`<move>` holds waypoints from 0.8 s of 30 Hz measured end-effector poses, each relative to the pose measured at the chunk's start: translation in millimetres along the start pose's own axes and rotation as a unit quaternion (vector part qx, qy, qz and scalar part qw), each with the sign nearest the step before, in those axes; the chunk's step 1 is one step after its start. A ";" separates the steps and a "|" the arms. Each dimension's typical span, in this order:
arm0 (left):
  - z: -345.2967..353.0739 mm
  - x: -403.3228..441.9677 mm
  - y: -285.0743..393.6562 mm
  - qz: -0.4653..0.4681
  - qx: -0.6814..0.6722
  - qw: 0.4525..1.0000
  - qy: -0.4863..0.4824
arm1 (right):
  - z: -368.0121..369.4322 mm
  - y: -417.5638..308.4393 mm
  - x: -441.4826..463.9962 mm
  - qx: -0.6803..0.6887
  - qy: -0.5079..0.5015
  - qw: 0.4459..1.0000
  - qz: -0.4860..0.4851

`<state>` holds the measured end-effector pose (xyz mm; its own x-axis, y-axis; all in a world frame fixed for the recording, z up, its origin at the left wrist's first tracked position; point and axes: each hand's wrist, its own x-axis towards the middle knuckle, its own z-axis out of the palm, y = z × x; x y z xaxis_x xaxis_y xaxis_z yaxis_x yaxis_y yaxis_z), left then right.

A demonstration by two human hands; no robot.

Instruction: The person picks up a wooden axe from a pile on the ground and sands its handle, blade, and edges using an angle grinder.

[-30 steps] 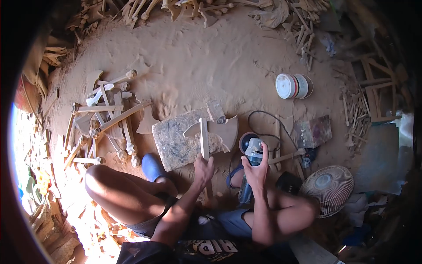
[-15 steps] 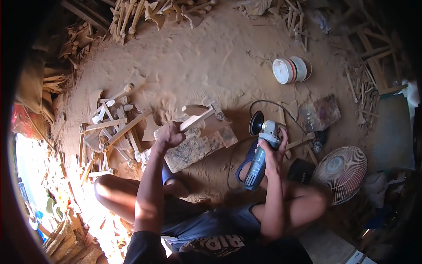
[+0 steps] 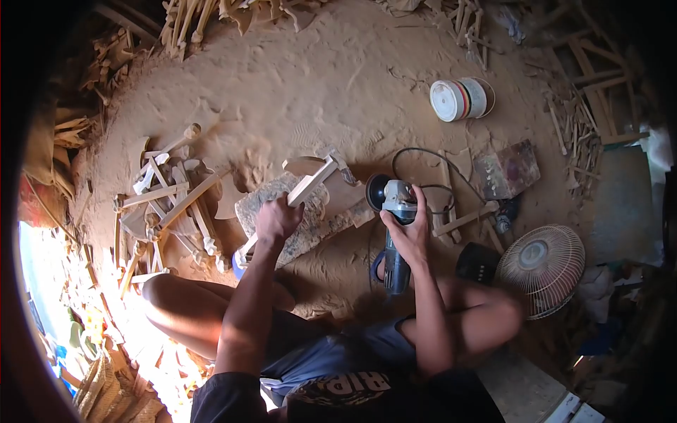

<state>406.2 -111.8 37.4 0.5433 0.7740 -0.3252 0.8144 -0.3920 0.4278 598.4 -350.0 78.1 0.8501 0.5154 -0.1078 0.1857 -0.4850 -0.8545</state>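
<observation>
My left hand (image 3: pixel 279 218) is wrapped around a carved wooden piece (image 3: pixel 312 182), a long straight bar with a curved section at its far end. The piece lies across a worn, speckled block (image 3: pixel 310 238) on the sandy ground. My right hand (image 3: pixel 411 233) grips an angle grinder (image 3: pixel 397 271) upright, with its round dark disc (image 3: pixel 378 192) facing left. A small gap separates the disc from the wooden piece. Whether the disc is spinning cannot be told.
Several similar wooden parts (image 3: pixel 173 201) are heaped at left. A white bucket (image 3: pixel 458 99) lies on its side at back right. A stained block (image 3: pixel 508 169), a cord (image 3: pixel 430 151) and a fan (image 3: pixel 541 271) are on the right. More wood (image 3: pixel 187 25) is piled at the back.
The grinder has moved left, closer to the wooden piece, and stands more upright. My left hand now sits further along the bar, whose near end shows below it. The view has shifted slightly.
</observation>
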 end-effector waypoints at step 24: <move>1.0 14.6 -5.1 -0.018 -0.012 0.999 -0.027 | 20.8 -8.5 9.1 -0.030 -0.020 0.999 -0.034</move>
<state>410.2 -99.0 29.6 0.5246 0.7589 -0.3858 0.8288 -0.3516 0.4353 594.4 -326.5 73.8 0.8142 0.5760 -0.0725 0.2726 -0.4897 -0.8282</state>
